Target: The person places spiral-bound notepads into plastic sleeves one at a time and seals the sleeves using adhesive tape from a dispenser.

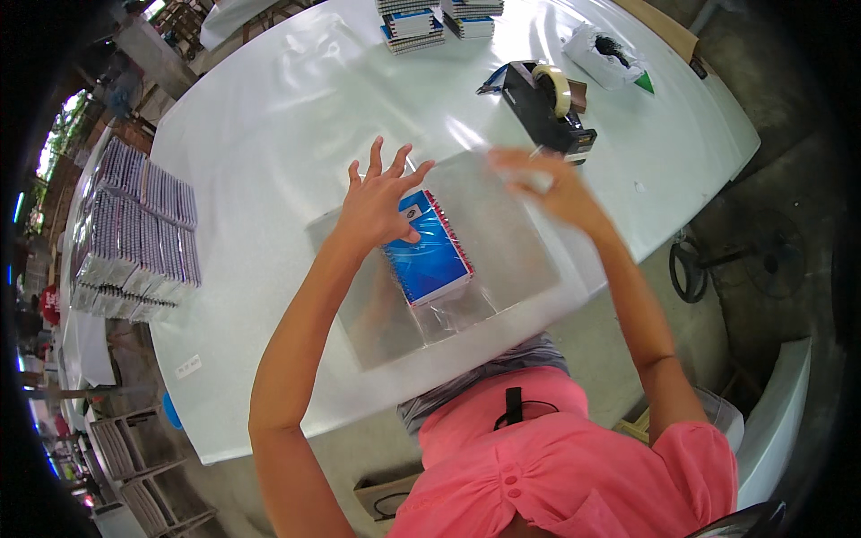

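A blue spiral notebook (432, 260) lies on a grey translucent sheet (525, 260) in front of me. It looks like the top one of a small stack, with clear plastic film (448, 316) around it and loose at its near end. Over its upper left part is my left hand (381, 206), fingers spread and thumb at the cover. My right hand (560, 190) is in the air to the right of the notebook, below the tape dispenser (538, 112). Motion smears its fingers, so whether it holds anything is unclear. A roll of tape (554, 90) sits in the black dispenser.
Tall stacks of spiral notebooks (134, 224) stand at the table's left edge. More notebooks (413, 27) are piled at the far side. A white plastic bag (605, 58) lies beyond the dispenser. The white table (260, 242) has a rounded edge; a fan (762, 255) stands to the right.
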Available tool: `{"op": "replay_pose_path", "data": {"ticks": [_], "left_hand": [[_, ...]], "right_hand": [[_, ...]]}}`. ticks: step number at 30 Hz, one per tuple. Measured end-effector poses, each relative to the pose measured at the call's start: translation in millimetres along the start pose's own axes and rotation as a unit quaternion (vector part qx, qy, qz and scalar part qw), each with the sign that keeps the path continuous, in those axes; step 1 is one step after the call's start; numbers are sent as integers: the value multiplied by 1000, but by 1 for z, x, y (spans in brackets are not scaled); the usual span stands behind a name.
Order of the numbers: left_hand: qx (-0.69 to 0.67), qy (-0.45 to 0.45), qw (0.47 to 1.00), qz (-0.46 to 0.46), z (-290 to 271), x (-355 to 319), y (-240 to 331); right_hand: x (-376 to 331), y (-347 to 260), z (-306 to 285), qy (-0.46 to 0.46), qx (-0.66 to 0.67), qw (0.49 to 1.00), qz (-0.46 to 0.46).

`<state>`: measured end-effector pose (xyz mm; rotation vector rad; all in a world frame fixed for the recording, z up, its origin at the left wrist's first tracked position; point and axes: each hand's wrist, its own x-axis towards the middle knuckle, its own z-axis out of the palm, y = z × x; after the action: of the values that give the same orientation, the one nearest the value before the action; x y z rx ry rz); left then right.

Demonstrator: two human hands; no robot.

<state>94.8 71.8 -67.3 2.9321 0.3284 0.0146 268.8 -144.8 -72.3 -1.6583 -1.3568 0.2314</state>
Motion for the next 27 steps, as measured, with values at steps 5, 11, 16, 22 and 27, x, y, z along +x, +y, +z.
{"op": "replay_pose_path", "data": {"ticks": [5,11,16,22,27], "left_hand": [[27,-39,998,-31,11,26,9],[57,-81,994,-49,-2,23,16],[55,-73,995,-51,-2,21,15],[32,-80,995,-59,1,19,8],[-21,-72,996,-56,9,24,-4]], "right_hand": [[19,107,-130,249,-166,922,245],[30,109,-135,110,122,865,475],[18,115,-126,165,297,837,430],[-37,118,-81,305,495,766,274],[-33,109,-87,261,-131,862,414]]}}
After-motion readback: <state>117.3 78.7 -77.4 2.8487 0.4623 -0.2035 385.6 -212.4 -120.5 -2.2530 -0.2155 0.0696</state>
